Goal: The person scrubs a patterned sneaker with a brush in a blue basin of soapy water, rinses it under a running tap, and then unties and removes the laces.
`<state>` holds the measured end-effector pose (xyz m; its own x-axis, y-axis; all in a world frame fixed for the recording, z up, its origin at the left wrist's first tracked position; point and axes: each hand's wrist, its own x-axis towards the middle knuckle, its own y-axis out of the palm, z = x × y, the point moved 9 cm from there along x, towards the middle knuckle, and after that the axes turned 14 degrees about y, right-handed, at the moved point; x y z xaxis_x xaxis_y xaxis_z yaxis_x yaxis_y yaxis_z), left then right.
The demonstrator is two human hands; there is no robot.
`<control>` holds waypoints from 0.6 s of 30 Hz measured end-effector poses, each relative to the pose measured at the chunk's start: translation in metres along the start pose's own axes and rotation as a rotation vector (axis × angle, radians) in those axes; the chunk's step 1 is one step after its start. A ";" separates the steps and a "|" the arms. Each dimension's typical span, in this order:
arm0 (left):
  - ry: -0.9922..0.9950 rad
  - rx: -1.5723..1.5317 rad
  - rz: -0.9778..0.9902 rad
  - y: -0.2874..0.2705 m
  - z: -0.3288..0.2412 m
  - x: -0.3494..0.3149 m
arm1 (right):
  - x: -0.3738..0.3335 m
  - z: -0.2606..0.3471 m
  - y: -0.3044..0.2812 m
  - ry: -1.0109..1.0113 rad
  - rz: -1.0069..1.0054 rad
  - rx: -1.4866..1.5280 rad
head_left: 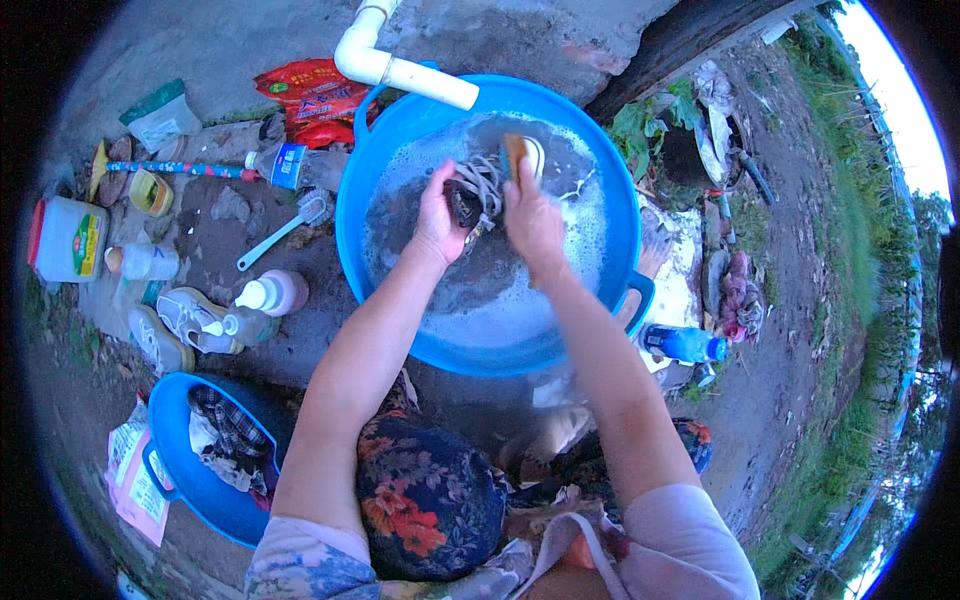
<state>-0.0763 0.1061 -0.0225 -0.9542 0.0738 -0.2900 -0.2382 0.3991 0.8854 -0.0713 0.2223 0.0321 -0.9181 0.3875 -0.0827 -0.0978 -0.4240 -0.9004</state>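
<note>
My left hand (440, 215) is closed on a dark shoe (482, 190) with grey laces, held over the soapy water (410, 280) in a large blue tub (480, 360). Beside the shoe, my right hand (534, 220) grips what looks like a wooden scrubbing brush (516, 157), tan along one side and pale on the other. Motion smears that hand and the brush a little. Whether the bristles touch the shoe I cannot tell. White suds float around the tub's edge, and the water in the middle is grey and murky.
Over the tub's far rim juts a white pipe (430, 82). A smaller blue basket (180, 450) with clothes stands at lower left. Pale shoes (160, 340), bottles (272, 292) and a long-handled brush (290, 228) lie left. A blue bottle (685, 343) lies right of the tub.
</note>
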 end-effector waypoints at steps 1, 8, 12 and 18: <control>-0.022 0.026 -0.064 -0.014 -0.002 0.003 | -0.019 0.011 0.005 -0.044 0.047 0.030; 0.002 0.066 -0.056 -0.034 -0.004 0.014 | -0.020 0.015 0.011 -0.153 0.038 -0.045; -0.006 0.106 -0.060 -0.012 0.001 0.006 | 0.005 0.009 0.001 0.019 0.036 -0.046; -0.029 0.109 -0.125 -0.035 -0.013 -0.001 | -0.065 0.025 0.026 -0.220 0.164 -0.045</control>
<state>-0.0697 0.0808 -0.0485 -0.9124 0.0430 -0.4070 -0.3322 0.5033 0.7977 -0.0241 0.1658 0.0243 -0.9820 0.1279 -0.1389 0.0718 -0.4277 -0.9011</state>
